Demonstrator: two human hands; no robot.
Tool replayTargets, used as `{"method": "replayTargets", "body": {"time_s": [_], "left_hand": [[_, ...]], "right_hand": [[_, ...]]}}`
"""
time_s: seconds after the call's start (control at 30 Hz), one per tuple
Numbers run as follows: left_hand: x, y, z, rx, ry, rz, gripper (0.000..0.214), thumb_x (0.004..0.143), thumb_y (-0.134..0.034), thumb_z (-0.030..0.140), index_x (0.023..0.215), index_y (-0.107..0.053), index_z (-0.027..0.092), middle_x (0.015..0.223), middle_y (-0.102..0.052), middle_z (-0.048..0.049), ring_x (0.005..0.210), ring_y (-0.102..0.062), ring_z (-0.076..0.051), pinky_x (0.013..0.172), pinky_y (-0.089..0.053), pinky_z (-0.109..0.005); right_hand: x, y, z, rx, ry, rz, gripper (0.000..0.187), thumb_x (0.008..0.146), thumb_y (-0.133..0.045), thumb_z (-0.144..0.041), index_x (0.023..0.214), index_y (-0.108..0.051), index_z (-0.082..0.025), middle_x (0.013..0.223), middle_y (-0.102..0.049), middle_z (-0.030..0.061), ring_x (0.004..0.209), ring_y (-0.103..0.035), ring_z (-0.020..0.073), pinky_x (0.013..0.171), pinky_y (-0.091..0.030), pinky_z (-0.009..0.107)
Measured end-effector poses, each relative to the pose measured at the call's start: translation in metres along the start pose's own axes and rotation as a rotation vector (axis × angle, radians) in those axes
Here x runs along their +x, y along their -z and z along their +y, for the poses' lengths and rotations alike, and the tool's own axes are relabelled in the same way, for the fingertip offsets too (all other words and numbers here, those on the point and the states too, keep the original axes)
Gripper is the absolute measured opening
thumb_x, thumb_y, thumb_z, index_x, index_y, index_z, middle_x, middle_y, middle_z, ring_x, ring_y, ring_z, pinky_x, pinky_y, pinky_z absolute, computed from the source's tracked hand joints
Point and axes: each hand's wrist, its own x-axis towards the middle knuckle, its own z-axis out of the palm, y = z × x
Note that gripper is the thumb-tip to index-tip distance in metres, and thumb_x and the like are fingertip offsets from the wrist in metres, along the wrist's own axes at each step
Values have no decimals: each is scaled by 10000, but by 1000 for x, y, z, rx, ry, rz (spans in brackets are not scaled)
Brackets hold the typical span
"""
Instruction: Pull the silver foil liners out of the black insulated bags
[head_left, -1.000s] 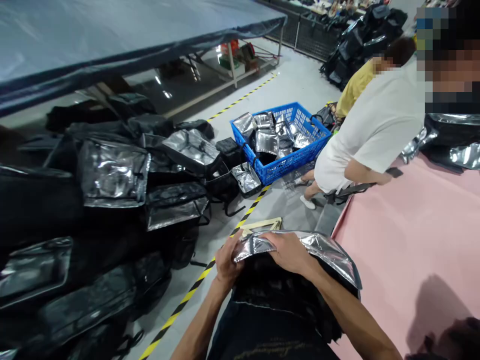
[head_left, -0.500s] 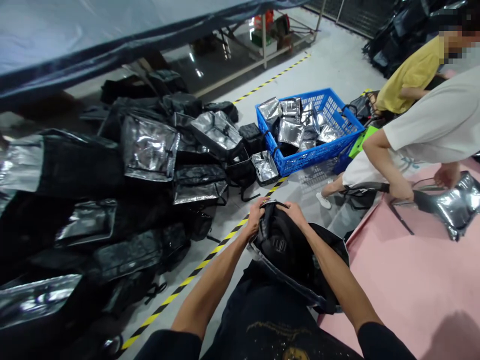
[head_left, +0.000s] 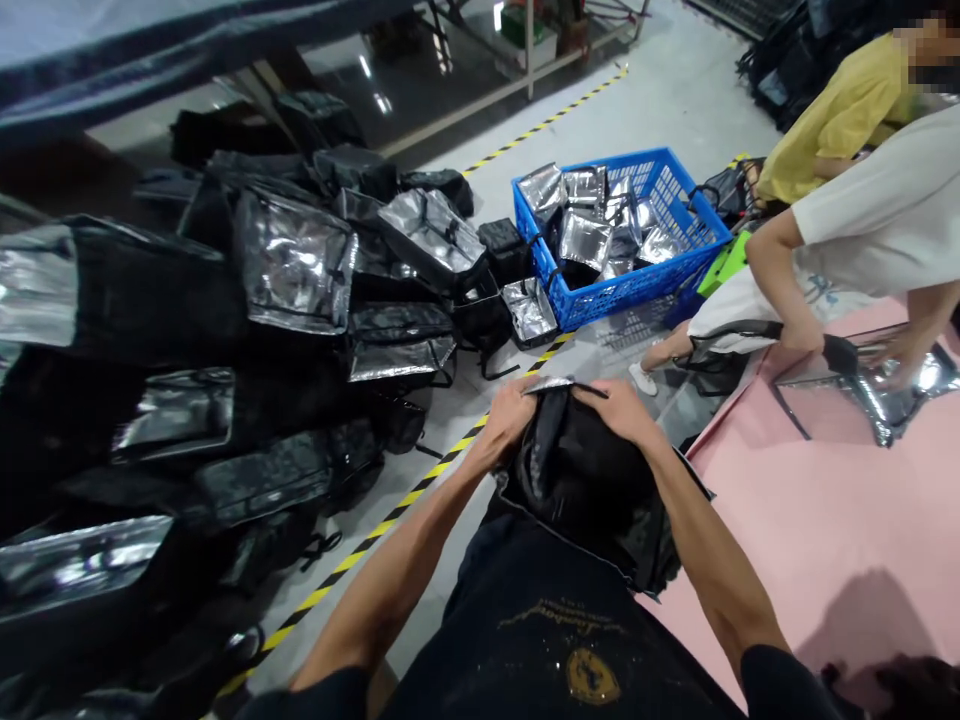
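A black bag point(head_left: 592, 480) with a silvery lining is held up against the front of my body. My left hand point(head_left: 511, 412) grips its far rim, where a strip of silver lining shows between the hands. On the same rim, a short way to the right, the fingers of my right hand point(head_left: 622, 408) are closed on the black edge. Dark padding and a strap fold show on the near side of the bag. Its lower part is hidden by my right forearm and body.
Black bags with silver linings point(head_left: 300, 260) are heaped at left. A blue crate point(head_left: 637, 290) holds several silver-lined pieces. Yellow-black tape point(head_left: 397, 530) crosses the floor. At right, a person in a white shirt point(head_left: 885, 200) handles a silver bag point(head_left: 900, 385) over a pink table point(head_left: 810, 520).
My hands have spread slightly apart along the bag's rim, and more silver lining shows between them. The co-worker's hand has moved onto the silver bag. The view has shifted a little.
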Motion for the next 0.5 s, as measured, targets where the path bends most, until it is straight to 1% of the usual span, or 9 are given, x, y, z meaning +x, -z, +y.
{"method": "replayTargets", "body": {"time_s": [0.07, 0.1, 0.13, 0.17, 0.23, 0.3, 0.37, 0.43, 0.5], "left_hand": [[-13, -4, -11, 29, 14, 28, 362, 931, -493, 275, 1048, -825, 190, 1145, -871, -103, 1131, -725, -322, 1009, -548, -388], [-16, -9, -20, 37, 54, 29, 362, 902, -484, 265, 1025, -817, 189, 1127, -870, -115, 1115, -725, -327, 1003, -552, -395], [-15, -15, -30, 41, 103, 36, 359, 862, -474, 254, 978, -808, 194, 1100, -869, -128, 1087, -729, -330, 997, -555, -403], [-11, -22, -40, 48, 113, 16, 348, 826, -476, 252, 941, -798, 186, 1066, -864, -156, 1045, -732, -348, 964, -560, -425], [6, -37, -55, 28, 72, 12, 328, 797, -481, 266, 919, -778, 198, 1006, -854, -141, 1023, -735, -342, 930, -573, -412], [27, -52, -62, 18, 18, -9, 278, 793, -475, 287, 844, -737, 208, 893, -818, -115, 979, -728, -326, 898, -579, -394], [44, -62, -62, 5, -22, -31, 268, 794, -471, 314, 815, -717, 209, 849, -797, -101, 963, -723, -320, 884, -585, -387], [55, -66, -63, -11, -46, -40, 310, 791, -478, 345, 862, -746, 206, 898, -822, -103, 977, -734, -324, 893, -596, -393], [59, -66, -66, -13, -79, -48, 353, 789, -487, 369, 912, -778, 211, 974, -855, -115, 997, -750, -333, 924, -611, -414]], "right_hand": [[-10, -20, 7, 17, -3, 59, 612, 969, -691, -789, 795, -727, -203, 730, -610, -45, 744, -513, 150, 677, -359, 272], [-10, -34, 15, 40, -9, 83, 571, 981, -684, -751, 824, -749, -206, 759, -650, -41, 768, -538, 154, 705, -380, 269], [-6, -48, 25, 49, -21, 107, 555, 986, -676, -720, 780, -720, -207, 743, -636, -39, 771, -538, 154, 720, -386, 269], [0, -61, 37, 38, -59, 132, 580, 981, -670, -713, 690, -646, -212, 686, -574, -44, 743, -514, 150, 704, -371, 269], [18, -80, 60, 29, -109, 202, 631, 1010, -623, -743, 651, -570, -227, 649, -493, -55, 730, -477, 144, 677, -350, 257], [34, -85, 78, 11, -141, 254, 672, 1045, -562, -779, 653, -560, -233, 641, -470, -57, 721, -466, 143, 671, -348, 249], [41, -83, 88, -43, -179, 305, 674, 1079, -531, -785, 688, -603, -240, 648, -506, -54, 711, -479, 148, 680, -367, 249], [42, -78, 89, -138, -205, 325, 639, 1104, -542, -767, 746, -673, -254, 679, -589, -42, 715, -528, 161, 701, -401, 256], [38, -72, 83, -253, -219, 308, 586, 1117, -571, -744, 818, -749, -274, 732, -685, -20, 745, -615, 185, 732, -446, 269]]}}
